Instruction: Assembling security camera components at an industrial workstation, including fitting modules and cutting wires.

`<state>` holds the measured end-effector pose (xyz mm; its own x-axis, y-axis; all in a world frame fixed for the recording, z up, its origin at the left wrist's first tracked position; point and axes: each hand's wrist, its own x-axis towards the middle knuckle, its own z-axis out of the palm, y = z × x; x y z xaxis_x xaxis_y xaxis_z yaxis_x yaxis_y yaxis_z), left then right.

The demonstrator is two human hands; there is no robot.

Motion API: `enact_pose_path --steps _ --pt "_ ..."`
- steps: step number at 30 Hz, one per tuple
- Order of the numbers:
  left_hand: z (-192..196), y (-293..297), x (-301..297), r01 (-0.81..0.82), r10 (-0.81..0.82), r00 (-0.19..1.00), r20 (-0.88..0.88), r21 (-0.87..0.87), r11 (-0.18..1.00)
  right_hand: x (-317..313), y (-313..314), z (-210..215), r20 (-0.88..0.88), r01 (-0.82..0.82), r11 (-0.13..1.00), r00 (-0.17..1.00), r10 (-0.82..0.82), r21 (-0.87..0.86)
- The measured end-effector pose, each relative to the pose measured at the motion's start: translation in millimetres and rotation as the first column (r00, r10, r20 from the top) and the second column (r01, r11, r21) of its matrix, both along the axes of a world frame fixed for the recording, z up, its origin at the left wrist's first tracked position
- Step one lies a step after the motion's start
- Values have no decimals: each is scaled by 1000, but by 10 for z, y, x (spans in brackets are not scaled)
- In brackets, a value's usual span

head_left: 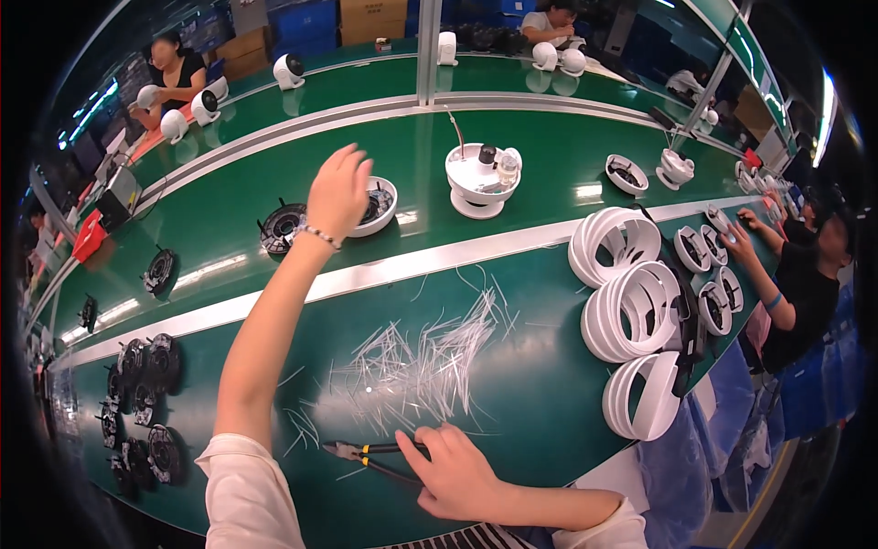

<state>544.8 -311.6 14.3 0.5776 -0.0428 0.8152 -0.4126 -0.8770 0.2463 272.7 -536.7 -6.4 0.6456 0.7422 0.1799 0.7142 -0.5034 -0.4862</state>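
Observation:
My left hand is raised over the green belt with its fingers stretched out, and nothing shows in it. Beside it stands a round white shell with dark parts inside, partly hidden by the hand. To its left lies a round black part with wires. Low on the bench, my right hand is closed around the handles of diagonal cutters with black and yellow grips; the jaws point left. A loose pile of thin clear plastic strips spreads just beyond the cutters.
Several white rings are stacked at the right, near a co-worker. Black round parts cluster at the left. A white round-bodied unit on a base stands on the belt. A metal rail divides belt and bench.

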Motion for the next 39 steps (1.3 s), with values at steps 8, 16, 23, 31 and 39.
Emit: enact_pose_path --steps 8,16,23,31,39 --pt "237 -1003 244 111 -144 971 -190 -175 978 501 -399 237 203 392 873 866 -456 290" --pt "-264 -1835 556 -388 -658 459 -597 -801 456 673 -751 289 -624 600 220 780 53 769" --pt "-311 -2324 803 -363 -600 792 -112 -877 -315 475 -554 407 -758 641 412 599 258 647" --pt "183 -1421 -159 109 -949 310 -63 -989 102 408 -924 891 -810 654 499 551 200 568" --pt "690 -660 -1213 274 -889 235 -392 -851 448 644 -853 950 -855 539 665 287 431 517"
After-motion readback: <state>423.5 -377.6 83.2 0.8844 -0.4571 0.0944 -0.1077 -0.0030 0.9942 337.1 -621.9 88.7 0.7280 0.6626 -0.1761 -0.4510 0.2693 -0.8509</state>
